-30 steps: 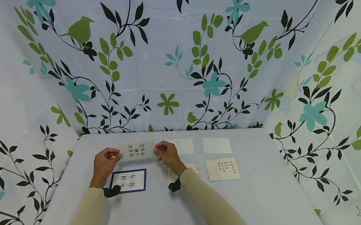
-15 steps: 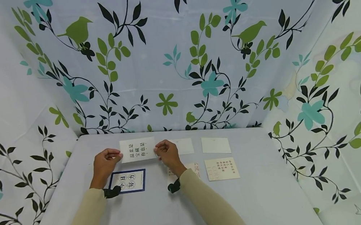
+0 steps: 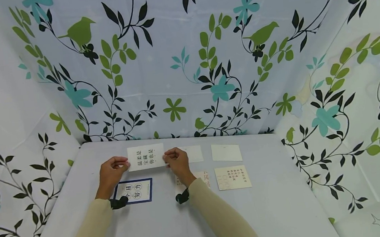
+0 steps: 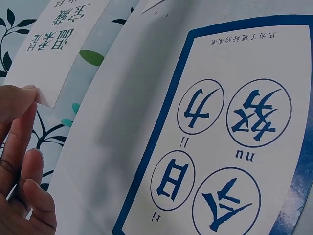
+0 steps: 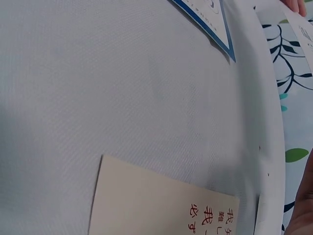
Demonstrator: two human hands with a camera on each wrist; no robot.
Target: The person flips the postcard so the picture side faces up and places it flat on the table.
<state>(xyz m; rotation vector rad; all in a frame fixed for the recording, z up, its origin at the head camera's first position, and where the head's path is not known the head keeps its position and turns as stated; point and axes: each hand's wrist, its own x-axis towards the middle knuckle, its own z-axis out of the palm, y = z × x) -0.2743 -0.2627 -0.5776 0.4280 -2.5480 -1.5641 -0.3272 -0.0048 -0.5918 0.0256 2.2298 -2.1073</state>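
A white card [image 3: 145,157] with dark Chinese characters is held up above the far left of the table. My left hand [image 3: 113,175] pinches its left edge; in the left wrist view the thumb [image 4: 19,100] presses on one corner. At the opposite edge, my right hand [image 3: 179,164] pinches the card between thumb and fingers. Nearer to me lies a blue-bordered card [image 3: 143,189], partly behind the left wrist strap. Under the right forearm, a card with red writing [image 3: 202,177] is partly hidden; the right wrist view shows this red-lettered card [image 5: 142,205] more closely.
Two plain-looking cards, one partly behind the right hand [image 3: 195,153] and another further right [image 3: 225,153], lie at the back. A cream card with printed text [image 3: 233,177] lies in front of them. Patterned cloth [image 3: 172,78] hangs behind and beside the white table [image 3: 280,201].
The held card has tipped so its printed face shows brighter and taller to the head camera. Both hands keep their pinch and have hardly moved.
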